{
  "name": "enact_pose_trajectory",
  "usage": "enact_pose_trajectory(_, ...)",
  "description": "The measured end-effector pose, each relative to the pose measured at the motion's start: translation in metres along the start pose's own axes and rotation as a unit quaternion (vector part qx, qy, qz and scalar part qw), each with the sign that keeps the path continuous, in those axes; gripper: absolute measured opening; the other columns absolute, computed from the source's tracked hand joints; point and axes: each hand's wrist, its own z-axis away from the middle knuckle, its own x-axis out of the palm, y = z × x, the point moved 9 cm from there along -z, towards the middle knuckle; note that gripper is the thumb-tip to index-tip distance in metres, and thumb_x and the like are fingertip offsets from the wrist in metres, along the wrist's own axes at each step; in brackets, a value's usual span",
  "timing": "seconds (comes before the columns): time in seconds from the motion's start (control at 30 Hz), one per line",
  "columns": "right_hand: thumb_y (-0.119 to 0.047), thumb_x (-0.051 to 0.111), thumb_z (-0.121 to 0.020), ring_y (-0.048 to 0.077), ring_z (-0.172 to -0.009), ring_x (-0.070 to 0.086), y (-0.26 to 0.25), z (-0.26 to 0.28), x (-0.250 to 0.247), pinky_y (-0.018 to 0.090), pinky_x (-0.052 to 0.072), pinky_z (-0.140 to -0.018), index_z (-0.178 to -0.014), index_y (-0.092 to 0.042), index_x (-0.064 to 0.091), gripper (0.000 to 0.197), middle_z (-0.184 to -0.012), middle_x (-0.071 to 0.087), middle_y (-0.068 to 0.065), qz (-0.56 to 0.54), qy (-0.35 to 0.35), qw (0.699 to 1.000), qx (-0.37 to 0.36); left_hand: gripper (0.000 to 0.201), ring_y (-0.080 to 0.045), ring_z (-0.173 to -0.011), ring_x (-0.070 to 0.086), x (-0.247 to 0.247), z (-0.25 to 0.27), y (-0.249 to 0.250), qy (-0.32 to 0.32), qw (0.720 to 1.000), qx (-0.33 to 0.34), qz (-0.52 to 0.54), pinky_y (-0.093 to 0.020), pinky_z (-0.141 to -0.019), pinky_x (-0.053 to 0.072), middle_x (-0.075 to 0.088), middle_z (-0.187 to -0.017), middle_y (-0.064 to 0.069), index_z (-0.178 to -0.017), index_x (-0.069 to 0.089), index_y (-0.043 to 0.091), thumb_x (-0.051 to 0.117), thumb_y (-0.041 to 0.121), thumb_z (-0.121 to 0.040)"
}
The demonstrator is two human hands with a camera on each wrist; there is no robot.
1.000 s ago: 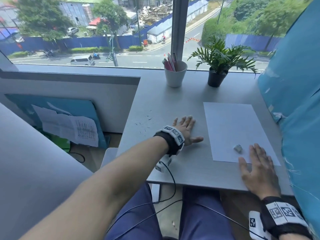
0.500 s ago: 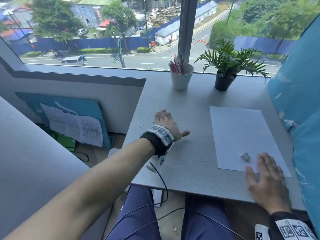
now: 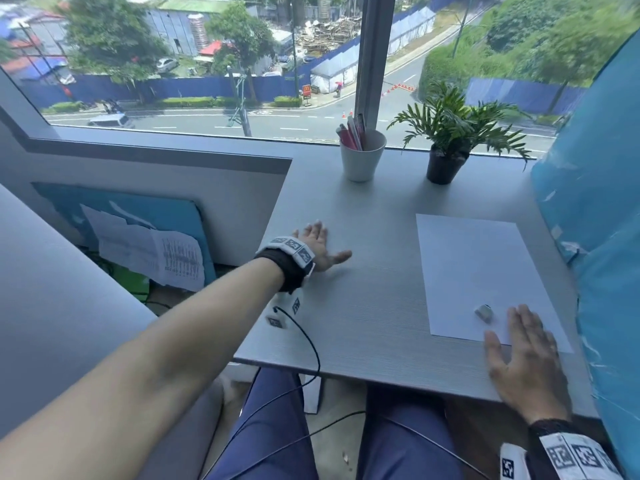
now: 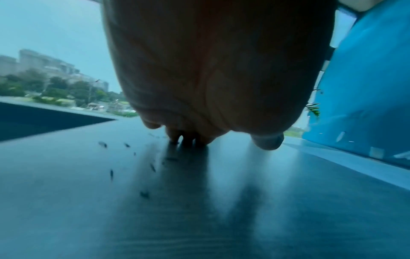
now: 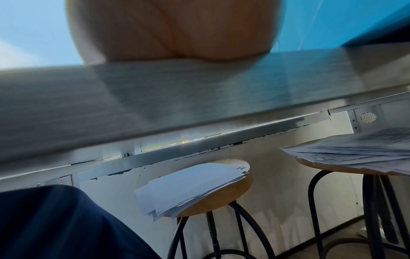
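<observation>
My left hand [image 3: 320, 245] lies near the left side of the grey desk [image 3: 363, 306], fingers straight and tips touching the surface, thumb spread to the right. In the left wrist view the fingertips [image 4: 188, 138] touch the desk among several small dark specks [image 4: 133, 157]. My right hand [image 3: 526, 355] rests flat on the desk's front right, fingers over the near edge of a white paper sheet [image 3: 481, 268]. A small grey sharpener-like object [image 3: 484, 312] sits on the sheet just left of those fingers. Neither hand holds anything.
A white cup of pens [image 3: 362, 155] and a potted plant [image 3: 450, 147] stand at the back by the window. A blue covered panel [image 3: 602, 220] borders the desk's right. Under the desk, two stools [image 5: 213, 192] carry paper stacks. Papers lean on a blue board [image 3: 145, 244] at left.
My left hand has slid leftward and farther back across the desk, toward the dark specks. The right hand has stayed on the paper's near edge.
</observation>
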Motion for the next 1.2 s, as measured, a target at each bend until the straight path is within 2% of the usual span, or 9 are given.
enact_pose_trajectory(0.07,-0.058,0.021,-0.087,0.017,-0.15,0.01,0.0,0.0,0.0,0.036,0.005,-0.123,-0.153,-0.012,0.023,0.081,-0.162,0.013,0.004,0.001,-0.002,1.0,-0.001,0.105,-0.027,-0.151,-0.005,-0.001,0.017,-0.003,0.002,0.999,-0.023,-0.022,-0.044,-0.121,-0.007,-0.008,-0.163,-0.014,-0.155,-0.004,0.002,0.017,0.079,-0.087)
enact_pose_trajectory(0.13,-0.059,0.02,-0.087,0.018,-0.15,0.011,0.0,0.0,0.0,0.037,0.006,-0.123,-0.153,-0.011,0.023,0.082,-0.162,0.014,0.005,0.003,-0.001,1.0,-0.003,0.105,-0.026,-0.151,-0.006,-0.004,0.04,0.001,0.037,0.998,0.016,-0.049,-0.046,-0.12,-0.009,-0.005,-0.163,-0.014,-0.155,-0.002,0.003,0.017,0.08,-0.087)
enact_pose_trajectory(0.3,-0.06,0.017,-0.086,0.019,-0.15,0.01,0.001,-0.001,0.002,0.038,0.003,-0.123,-0.153,-0.008,0.023,0.085,-0.162,0.014,0.006,0.002,-0.002,1.0,-0.007,0.088,-0.014,-0.147,-0.024,0.024,0.122,0.019,0.083,0.926,0.337,-0.146,-0.047,-0.117,-0.019,-0.015,-0.163,0.003,-0.156,-0.007,0.022,0.018,0.074,-0.09)
enact_pose_trajectory(0.43,-0.062,0.014,-0.088,0.017,-0.15,0.008,0.003,-0.001,0.003,0.039,0.003,-0.123,-0.154,-0.009,0.02,0.085,-0.162,0.012,0.005,-0.001,0.0,1.0,-0.009,0.091,-0.015,-0.148,-0.019,0.065,0.157,-0.003,0.048,0.861,0.446,-0.241,-0.054,-0.117,-0.015,-0.013,-0.163,0.01,-0.156,-0.006,0.026,0.025,0.074,-0.086)
enact_pose_trajectory(0.53,-0.068,0.013,-0.088,0.016,-0.15,0.006,0.003,-0.002,0.004,0.039,0.001,-0.123,-0.154,-0.01,0.018,0.088,-0.163,0.01,0.004,0.0,-0.001,1.0,-0.007,0.089,-0.016,-0.149,-0.019,0.063,0.136,-0.019,0.056,0.872,0.424,-0.237,-0.054,-0.118,-0.012,-0.014,-0.162,0.012,-0.156,-0.009,0.028,0.027,0.073,-0.087)
enact_pose_trajectory(0.73,-0.076,0.016,-0.084,0.016,-0.15,0.007,0.004,-0.002,0.005,0.036,-0.001,-0.122,-0.153,-0.01,0.021,0.096,-0.162,0.012,0.004,0.009,-0.008,1.0,0.004,0.087,-0.017,-0.147,-0.024,0.009,0.06,-0.051,0.112,0.92,0.273,-0.26,-0.055,-0.118,-0.003,-0.019,-0.161,0.004,-0.154,-0.016,0.023,0.009,0.076,-0.09)
enact_pose_trajectory(0.8,-0.077,0.017,-0.084,0.017,-0.15,0.008,0.004,-0.002,0.004,0.037,0.0,-0.122,-0.153,-0.009,0.021,0.097,-0.162,0.014,0.005,0.005,-0.005,1.0,0.003,0.09,-0.018,-0.148,-0.022,0.004,0.072,-0.034,0.128,0.907,0.311,-0.252,-0.056,-0.118,-0.006,-0.017,-0.162,0.003,-0.155,-0.012,0.021,0.012,0.076,-0.089)
enact_pose_trajectory(0.97,-0.078,0.015,-0.085,0.02,-0.15,0.01,0.005,-0.002,0.005,0.039,0.002,-0.122,-0.152,-0.008,0.022,0.098,-0.162,0.016,0.008,0.005,0.003,1.0,-0.002,0.09,-0.019,-0.15,-0.015,0.065,0.142,0.036,0.081,0.821,0.508,-0.249,-0.055,-0.118,-0.012,-0.005,-0.164,0.008,-0.157,0.001,0.023,0.02,0.076,-0.086)
enact_pose_trajectory(1.2,-0.076,0.018,-0.086,0.023,-0.149,0.013,0.002,-0.002,0.001,0.041,0.004,-0.122,-0.15,-0.006,0.027,0.095,-0.16,0.021,0.012,0.004,0.02,1.0,-0.007,0.08,-0.017,-0.148,-0.021,0.042,0.077,-0.01,0.067,0.901,0.377,-0.205,-0.053,-0.116,-0.018,-0.014,-0.162,0.012,-0.155,-0.011,0.031,0.004,0.073,-0.089)
